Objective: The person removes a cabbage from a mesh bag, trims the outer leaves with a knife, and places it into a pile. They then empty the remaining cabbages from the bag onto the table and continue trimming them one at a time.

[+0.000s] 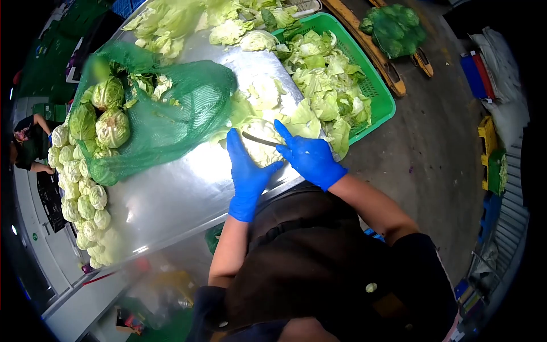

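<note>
The cabbage (261,153) sits at the near right edge of the surface (171,194), between the net sack (171,114) on the left and the basket (376,97) on the right. Judge it dense, round and rollable, with slick, brittle leaves, so brace it low on the side. Your left hand (246,174) lies flat and open against it. Your right hand (310,157) is closed round the knife (257,138).

**Bright middle, dark bent edges**

Light comes down from above you. It makes a white shine on the metal tabletop (171,194), close to your left hand (246,176). Your right hand (309,157) and the knife (259,139) look sharp. The edges bend round like a fishbowl, the corners are black, and the bottom left is blurry and foggy.
</note>
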`<state>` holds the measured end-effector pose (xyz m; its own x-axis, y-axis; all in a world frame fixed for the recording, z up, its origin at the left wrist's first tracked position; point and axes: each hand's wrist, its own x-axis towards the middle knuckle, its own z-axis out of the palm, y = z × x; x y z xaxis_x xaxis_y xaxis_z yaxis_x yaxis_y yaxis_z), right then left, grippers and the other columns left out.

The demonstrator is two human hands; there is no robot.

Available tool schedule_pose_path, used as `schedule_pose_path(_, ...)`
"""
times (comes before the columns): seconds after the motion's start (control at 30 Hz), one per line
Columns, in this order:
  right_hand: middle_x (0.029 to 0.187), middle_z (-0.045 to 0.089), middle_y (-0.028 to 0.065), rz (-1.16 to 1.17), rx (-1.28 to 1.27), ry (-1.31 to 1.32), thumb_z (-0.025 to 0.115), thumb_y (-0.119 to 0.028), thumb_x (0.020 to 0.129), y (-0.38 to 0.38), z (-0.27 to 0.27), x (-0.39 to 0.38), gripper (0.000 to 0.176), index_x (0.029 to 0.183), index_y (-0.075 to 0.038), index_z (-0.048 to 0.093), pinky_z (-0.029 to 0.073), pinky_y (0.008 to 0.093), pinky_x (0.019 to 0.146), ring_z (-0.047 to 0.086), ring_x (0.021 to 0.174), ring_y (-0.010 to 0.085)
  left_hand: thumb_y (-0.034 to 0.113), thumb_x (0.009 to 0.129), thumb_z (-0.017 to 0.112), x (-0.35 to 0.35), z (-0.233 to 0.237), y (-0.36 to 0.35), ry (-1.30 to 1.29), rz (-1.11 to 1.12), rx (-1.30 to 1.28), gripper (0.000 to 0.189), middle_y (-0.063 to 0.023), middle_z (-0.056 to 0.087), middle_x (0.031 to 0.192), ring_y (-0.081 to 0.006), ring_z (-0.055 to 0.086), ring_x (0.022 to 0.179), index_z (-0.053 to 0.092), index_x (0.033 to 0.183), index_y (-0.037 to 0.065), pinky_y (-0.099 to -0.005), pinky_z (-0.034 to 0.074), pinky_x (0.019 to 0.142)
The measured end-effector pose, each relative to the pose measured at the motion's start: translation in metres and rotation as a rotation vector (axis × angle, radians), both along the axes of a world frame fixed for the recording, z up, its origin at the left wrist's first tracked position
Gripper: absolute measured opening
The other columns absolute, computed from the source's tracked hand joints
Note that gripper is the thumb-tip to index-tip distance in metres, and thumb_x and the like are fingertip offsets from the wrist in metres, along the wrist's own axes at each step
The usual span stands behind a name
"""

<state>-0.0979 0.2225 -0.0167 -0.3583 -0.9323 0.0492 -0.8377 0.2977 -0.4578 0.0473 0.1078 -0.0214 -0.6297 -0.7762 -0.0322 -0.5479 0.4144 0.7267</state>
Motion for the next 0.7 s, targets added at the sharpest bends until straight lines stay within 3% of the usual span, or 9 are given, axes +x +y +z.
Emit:
schedule_pose_path(0.33,0.063,0.059,0.0051,0.005,-0.147,0.028,0.060,-0.036,0.092,-0.024,-0.017,-0.006,0.054,0.141,-0.014,0.051,0.046,0.0366,0.047,0.058,0.051,0.0216,0.035,0.055,0.093,-0.002,-0.002,-0.010,-0.017,0.007,0.047,0.123,-0.0258,0.034,0.144,-0.0394,0.041,0.131,0.021,0.146,-0.005,-0.0428,0.038,0.108)
schedule_pose_path(0.47,0.063,0.063,0.0079,0.007,-0.287,-0.064,0.064,-0.036,0.090,-0.047,-0.023,-0.013,0.039,0.121,-0.013,0.066,0.046,0.0392,0.048,0.061,0.053,0.0252,0.037,0.057,0.092,0.001,-0.009,-0.008,0.033,0.082,0.077,0.119,-0.0263,0.037,0.142,-0.0398,0.043,0.129,0.024,0.145,-0.006,-0.0426,0.039,0.107)
schedule_pose_path(0.5,0.064,0.064,0.0081,0.072,-0.252,0.045,0.063,-0.036,0.090,-0.047,-0.017,-0.021,0.036,0.117,-0.013,0.068,0.047,0.0394,0.050,0.062,0.055,0.0260,0.037,0.057,0.092,0.000,-0.003,-0.007,0.030,0.098,0.108,0.119,-0.0263,0.038,0.142,-0.0396,0.043,0.129,0.024,0.145,-0.006,-0.0425,0.039,0.107)
schedule_pose_path(0.53,0.070,0.067,0.0088,0.150,-0.224,0.065,0.058,-0.040,0.092,-0.048,-0.017,-0.032,0.032,0.104,-0.014,0.072,0.049,0.0398,0.052,0.064,0.059,0.0271,0.037,0.057,0.092,0.001,0.002,-0.002,0.024,0.111,0.142,0.119,-0.0263,0.038,0.142,-0.0394,0.043,0.129,0.024,0.145,-0.006,-0.0424,0.039,0.106)
schedule_pose_path(0.57,0.073,0.068,0.0093,0.188,-0.194,0.104,0.056,-0.042,0.093,-0.053,-0.018,-0.048,0.033,0.098,-0.014,0.073,0.050,0.0406,0.054,0.065,0.061,0.0280,0.036,0.056,0.092,0.001,0.007,0.003,0.033,0.058,0.100,0.120,-0.0268,0.037,0.142,-0.0407,0.041,0.131,0.023,0.145,-0.006,-0.0438,0.038,0.108)
schedule_pose_path(0.6,0.075,0.070,0.0097,0.230,-0.172,0.153,0.053,-0.044,0.093,-0.059,-0.018,-0.065,0.036,0.092,-0.015,0.074,0.051,0.0414,0.056,0.066,0.063,0.0289,0.033,0.054,0.092,0.006,0.000,0.016,0.056,-0.032,-0.102,0.121,-0.0276,0.036,0.144,-0.0425,0.038,0.133,0.023,0.146,-0.005,-0.0458,0.036,0.109)
schedule_pose_path(0.63,0.079,0.071,0.0107,0.182,0.005,0.113,0.050,-0.047,0.094,-0.062,-0.017,-0.079,0.042,0.084,-0.016,0.075,0.052,0.0428,0.061,0.067,0.068,0.0309,0.032,0.054,0.092,0.011,-0.008,0.025,0.014,-0.050,-0.158,0.121,-0.0280,0.034,0.145,-0.0432,0.037,0.134,0.022,0.146,-0.005,-0.0464,0.035,0.110)
schedule_pose_path(0.67,0.077,0.070,0.0116,0.148,0.110,0.028,0.051,-0.049,0.094,-0.061,-0.015,-0.084,0.040,0.093,-0.016,0.075,0.053,0.0425,0.061,0.067,0.068,0.0316,0.031,0.053,0.092,0.012,-0.013,0.027,-0.019,-0.068,-0.222,0.121,-0.0285,0.033,0.146,-0.0439,0.035,0.135,0.022,0.146,-0.005,-0.0470,0.034,0.110)
schedule_pose_path(0.7,0.075,0.068,0.0127,0.103,0.014,0.052,0.051,-0.047,0.095,-0.060,-0.013,-0.082,0.036,0.107,-0.018,0.070,0.051,0.0440,0.059,0.066,0.066,0.0326,0.030,0.053,0.092,0.011,-0.012,0.025,0.107,-0.007,-0.141,0.122,-0.0280,0.033,0.145,-0.0428,0.037,0.134,0.022,0.146,-0.005,-0.0461,0.036,0.109)
